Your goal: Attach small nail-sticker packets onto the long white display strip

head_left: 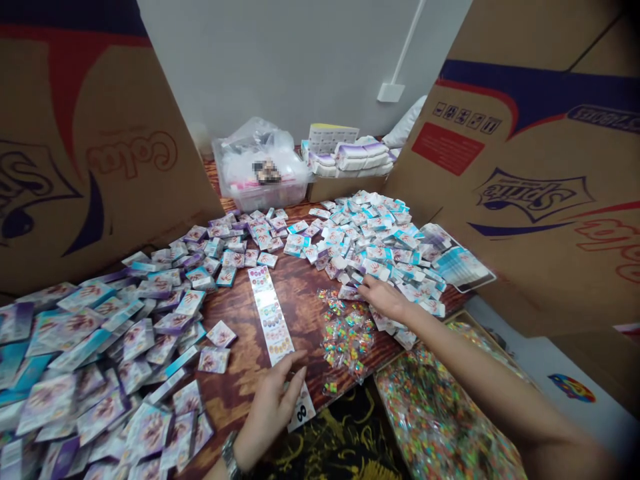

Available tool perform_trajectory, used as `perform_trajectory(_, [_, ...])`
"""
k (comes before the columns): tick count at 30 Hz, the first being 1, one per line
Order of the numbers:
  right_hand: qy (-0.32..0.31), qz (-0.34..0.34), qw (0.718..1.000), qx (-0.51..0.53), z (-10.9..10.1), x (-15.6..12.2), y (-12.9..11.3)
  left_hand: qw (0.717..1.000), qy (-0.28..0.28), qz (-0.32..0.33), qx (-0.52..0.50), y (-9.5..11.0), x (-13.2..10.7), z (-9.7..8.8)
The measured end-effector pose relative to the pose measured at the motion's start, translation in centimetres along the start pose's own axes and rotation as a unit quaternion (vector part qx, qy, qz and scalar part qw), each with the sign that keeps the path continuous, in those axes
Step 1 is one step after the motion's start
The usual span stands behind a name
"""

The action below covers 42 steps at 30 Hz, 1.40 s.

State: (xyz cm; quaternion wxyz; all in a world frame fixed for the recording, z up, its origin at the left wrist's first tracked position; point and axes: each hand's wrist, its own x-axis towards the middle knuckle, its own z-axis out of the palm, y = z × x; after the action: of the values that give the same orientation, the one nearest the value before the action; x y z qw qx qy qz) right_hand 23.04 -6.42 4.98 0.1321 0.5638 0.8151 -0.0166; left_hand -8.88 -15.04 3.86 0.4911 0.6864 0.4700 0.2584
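My left hand (274, 398) hovers at or on the lower part of a long white strip (271, 310) printed with rows of colourful oval designs and an "8" at its near end. Its thumb and index finger are apart, and nothing shows between them. My right hand (384, 297) reaches to the near edge of a heap of small white, blue and purple boxes (373, 230). Its fingers are closed at one small box (349, 293); the grip is partly hidden. Just in front lie small clear packets of bright coloured pieces (347, 337).
A big pile of similar boxes (145, 340) covers the left side. Tall cardboard cartons (85, 133) stand left and right. At the back are a plastic tub (270, 193) and a carton of flat packs (350, 187). A box of colourful packets (440, 407) stands below right.
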Motion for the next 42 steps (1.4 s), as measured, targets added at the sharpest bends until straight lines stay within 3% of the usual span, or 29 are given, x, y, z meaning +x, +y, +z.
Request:
perform_trajectory(6, [0.012, -0.035, 0.999, -0.022, -0.2, 0.7, -0.9, 1.0, -0.008, 0.022, -0.001, 0.3, 0.0, 0.2])
perform_trajectory(10, [0.023, -0.063, 0.997, -0.04, -1.8, 0.4, -2.5, 0.997, -0.002, -0.026, -0.069, 0.5, -0.1, -0.3])
perform_trajectory(12, [0.058, -0.128, 0.989, -0.047, -3.4, -0.4, -4.1, 0.988, 0.001, -0.066, -0.143, 1.0, 0.3, -0.8])
perform_trajectory(15, [0.132, -0.285, 0.948, -0.05, -6.0, -1.6, -7.5, 0.957, -0.026, -0.127, -0.261, 1.8, 1.3, -1.5])
perform_trajectory(17, [0.169, -0.363, 0.915, -0.054, -7.1, -2.2, -9.8, 0.938, -0.081, -0.141, -0.306, 2.0, 1.8, -1.9])
perform_trajectory(20, [0.203, -0.419, 0.883, -0.055, -7.5, -2.3, -12.2, 0.918, -0.168, -0.128, -0.335, 1.6, 2.1, -2.1])
perform_trajectory(22, [0.201, -0.432, 0.878, -0.049, -7.2, -2.0, -12.8, 0.91, -0.179, -0.134, -0.349, 1.0, 2.1, -2.3])
perform_trajectory(25, [0.164, -0.426, 0.888, -0.051, -6.5, -1.1, -12.4, 0.908, -0.151, -0.154, -0.36, 0.2, 2.1, -2.6])
perform_trajectory(28, [0.116, -0.37, 0.921, -0.04, -5.5, -0.1, -10.4, 0.916, -0.111, -0.153, -0.354, 0.2, 2.6, -3.3])
perform_trajectory(31, [0.072, -0.226, 0.971, 0.004, -4.3, 0.8, -7.9, 0.923, -0.064, -0.148, -0.349, 0.7, 2.9, -4.2])
perform_trajectory(33, [0.055, -0.129, 0.988, 0.062, -3.6, 1.2, -6.8, 0.915, -0.048, -0.153, -0.37, 0.9, 2.7, -4.8])
perform_trajectory(35, [0.039, -0.109, 0.981, 0.158, -3.0, 1.8, -6.9, 0.898, -0.044, -0.172, -0.403, 0.9, 2.2, -5.2])
perform_trajectory(37, [0.021, -0.133, 0.961, 0.24, -2.7, 2.8, -7.9, 0.879, -0.042, -0.189, -0.435, 0.8, 1.6, -5.4])
perform_trajectory(42, [0.048, -0.125, 0.95, 0.283, -3.1, 7.2, -9.2, 0.853, -0.038, -0.196, -0.483, 0.8, -0.1, -5.2])
